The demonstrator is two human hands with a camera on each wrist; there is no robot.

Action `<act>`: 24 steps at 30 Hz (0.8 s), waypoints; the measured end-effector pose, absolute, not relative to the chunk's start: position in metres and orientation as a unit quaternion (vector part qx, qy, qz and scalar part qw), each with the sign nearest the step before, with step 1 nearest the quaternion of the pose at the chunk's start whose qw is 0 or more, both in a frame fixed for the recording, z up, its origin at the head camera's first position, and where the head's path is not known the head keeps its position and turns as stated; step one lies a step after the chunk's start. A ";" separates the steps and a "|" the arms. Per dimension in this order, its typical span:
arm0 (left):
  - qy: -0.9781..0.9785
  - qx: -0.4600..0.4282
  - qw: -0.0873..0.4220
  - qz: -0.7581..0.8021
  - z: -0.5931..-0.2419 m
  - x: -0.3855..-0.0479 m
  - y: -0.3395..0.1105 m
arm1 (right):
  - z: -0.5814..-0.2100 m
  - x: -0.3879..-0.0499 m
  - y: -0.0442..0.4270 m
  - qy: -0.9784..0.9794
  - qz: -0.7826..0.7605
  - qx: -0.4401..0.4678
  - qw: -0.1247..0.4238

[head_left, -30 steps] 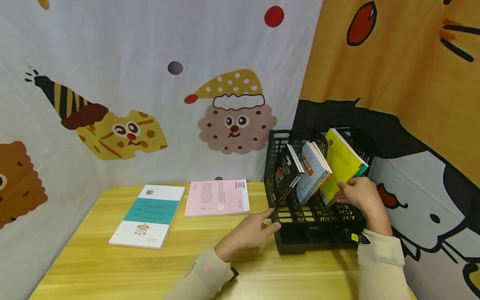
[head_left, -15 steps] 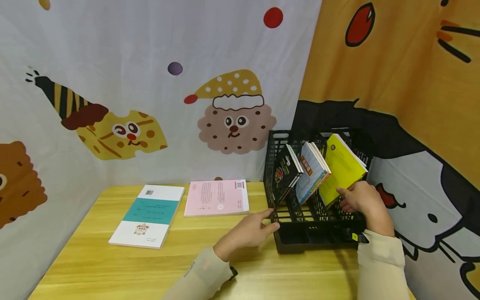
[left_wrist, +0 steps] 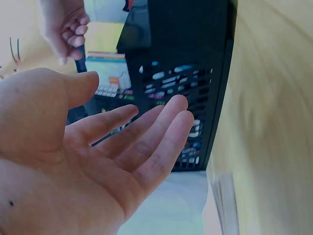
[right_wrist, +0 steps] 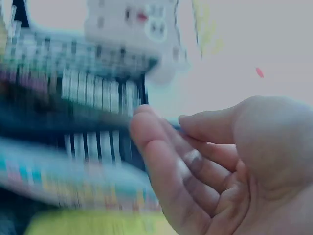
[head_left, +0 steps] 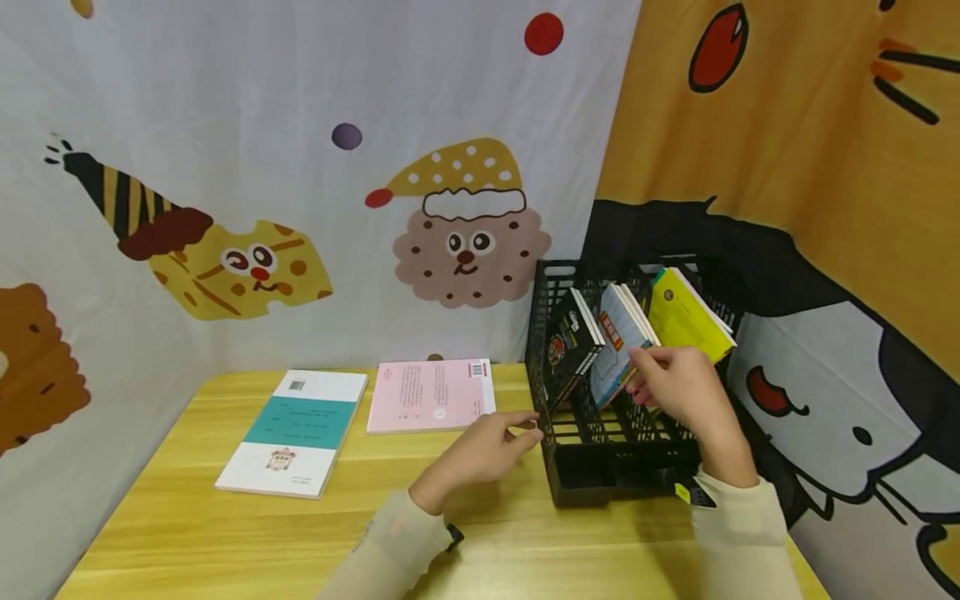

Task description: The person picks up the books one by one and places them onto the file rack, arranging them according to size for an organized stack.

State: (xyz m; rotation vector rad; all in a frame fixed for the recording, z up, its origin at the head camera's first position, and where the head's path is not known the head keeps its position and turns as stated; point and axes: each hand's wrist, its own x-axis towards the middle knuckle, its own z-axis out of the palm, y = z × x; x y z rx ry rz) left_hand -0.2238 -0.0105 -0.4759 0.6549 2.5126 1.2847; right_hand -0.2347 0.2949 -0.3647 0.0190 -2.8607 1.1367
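Note:
A black plastic desk rack (head_left: 577,493) with slotted dividers stands at the right of the table. Black books (head_left: 567,350) lean in its left slot, blue-covered books (head_left: 617,337) in the middle and a yellow book (head_left: 686,312) on the right. My right hand (head_left: 684,387) hovers over the rack's front, before the blue and yellow books, fingers loosely bent; in the right wrist view nothing shows between them. Beside the rack's front left corner is my left hand (head_left: 480,450). The left wrist view shows its fingers (left_wrist: 164,149) relaxed and spread, holding nothing, near the slotted side.
Flat on the wooden table (head_left: 247,542) lie a white and teal book (head_left: 300,425) at the left and a pink book (head_left: 429,396) nearer the rack. A printed curtain (head_left: 300,125) hangs behind the table and along the right side.
My right hand has left the yellow book's lower edge and shifted left toward the blue books. My left hand has drawn slightly away from the rack's corner. The yellow book leans in its slot.

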 end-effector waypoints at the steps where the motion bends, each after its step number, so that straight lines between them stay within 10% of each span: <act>1: 0.863 0.225 0.116 0.438 -0.475 -0.225 -0.014 | -0.365 -0.233 0.285 -0.925 0.378 0.018 0.035; 15: 0.874 0.173 0.046 0.452 -0.464 -0.242 -0.070 | -0.390 -0.243 0.163 -0.898 0.425 0.115 -0.009; 24: 0.908 0.092 -0.032 0.407 -0.460 -0.256 -0.111 | -0.425 -0.268 0.100 -0.925 0.359 0.105 0.061</act>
